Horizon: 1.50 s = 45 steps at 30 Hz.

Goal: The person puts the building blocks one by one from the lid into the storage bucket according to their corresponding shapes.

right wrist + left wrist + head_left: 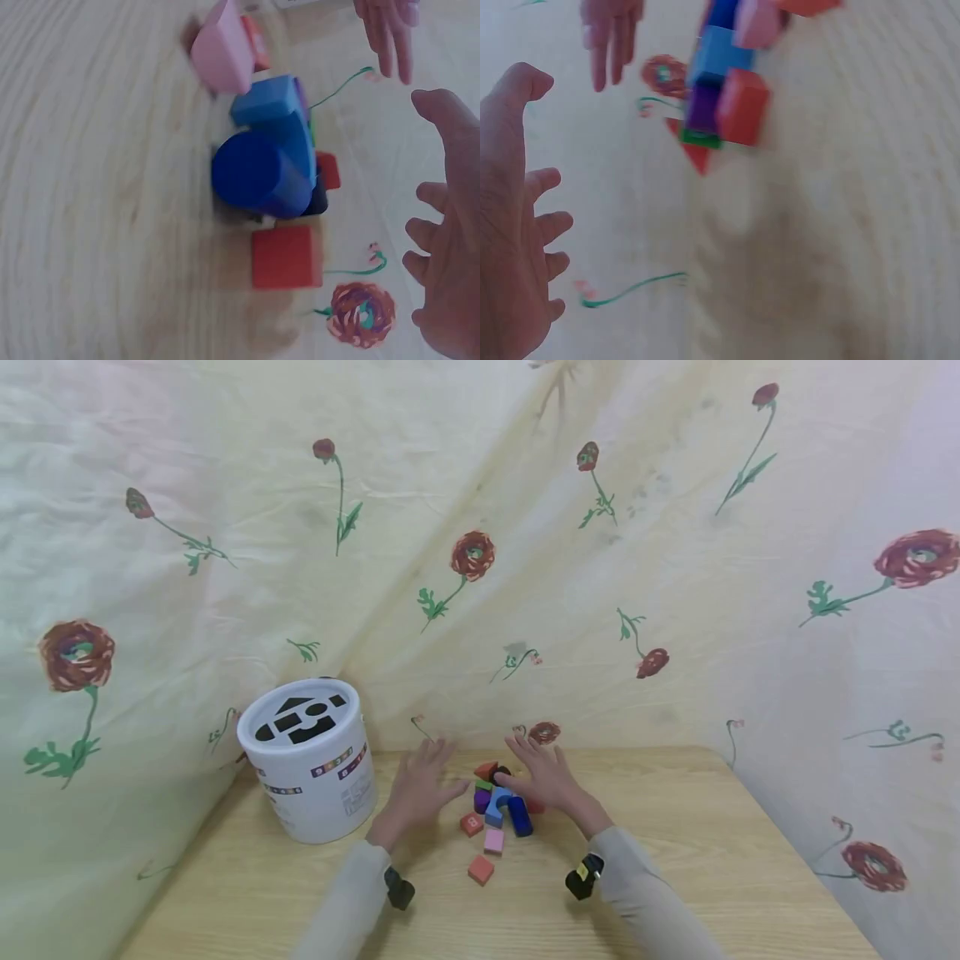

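Between my two hands a small heap of coloured blocks lies on the wooden table. In it are a light blue arch block [494, 811], a dark blue cylinder [520, 817], a purple block [482, 800] and a red triangular block [486, 770]. A pink block [493, 841] and two red-orange blocks [481, 869] lie nearer me. My left hand [425, 783], fingers spread, is held over the heap's left side. On the right side my right hand [546, 777] spreads its fingers too, partly hiding the blocks behind it. Both hands hold nothing.
A white bucket [318, 793] stands at the table's left, its lid [277, 710] cut with shaped holes. Flower-printed cloth [420, 527] hangs behind the wooden table [675, 860] and at its sides. A small black device [399, 888] is strapped to each wrist.
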Available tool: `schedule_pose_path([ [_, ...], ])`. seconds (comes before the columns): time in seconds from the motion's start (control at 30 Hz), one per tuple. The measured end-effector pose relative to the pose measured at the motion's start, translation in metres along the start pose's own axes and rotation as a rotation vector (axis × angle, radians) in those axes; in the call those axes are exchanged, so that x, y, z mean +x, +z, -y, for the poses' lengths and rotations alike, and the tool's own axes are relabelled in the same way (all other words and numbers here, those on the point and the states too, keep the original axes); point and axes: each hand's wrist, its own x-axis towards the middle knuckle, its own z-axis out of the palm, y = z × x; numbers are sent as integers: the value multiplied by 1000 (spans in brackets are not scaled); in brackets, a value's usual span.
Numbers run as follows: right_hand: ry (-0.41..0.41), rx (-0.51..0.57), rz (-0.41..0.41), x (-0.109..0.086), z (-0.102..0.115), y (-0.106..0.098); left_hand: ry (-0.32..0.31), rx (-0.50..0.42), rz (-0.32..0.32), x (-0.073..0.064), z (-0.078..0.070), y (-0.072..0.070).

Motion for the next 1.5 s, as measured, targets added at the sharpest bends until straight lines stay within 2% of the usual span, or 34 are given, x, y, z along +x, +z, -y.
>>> schedule_pose_path([
  [0.17,-39,118,-72,7,19,-6,22,-37,-123,-1,-3,-30],
  [0.33,-36,324,-51,18,44,-8,74,-105,-319,-10,-1,-68],
  [0.47,-43,472,-4,27,66,-4,121,-140,-493,-20,10,-94],
  [0.6,-76,531,19,34,93,-1,145,-137,-654,-31,27,-113],
  [0.67,-103,544,29,38,106,2,115,-146,-712,-37,37,-121],
  [0.8,-145,603,72,45,129,8,-13,-212,-773,-55,59,-135],
  [0.97,-146,660,121,52,152,19,-180,-351,-779,-77,88,-145],
  [1.1,-139,713,148,55,166,25,-314,-591,-733,-93,112,-141],
  [1.17,-140,741,158,57,171,28,-347,-707,-710,-100,125,-136],
  [1.27,-139,763,169,59,178,34,-365,-875,-648,-109,142,-127],
  [1.37,-172,779,177,61,182,41,-425,-996,-555,-118,153,-119],
  [1.4,-187,785,180,61,183,43,-457,-1022,-523,-121,156,-116],
  [1.5,-234,799,186,63,186,46,-546,-1018,-448,-125,165,-110],
])
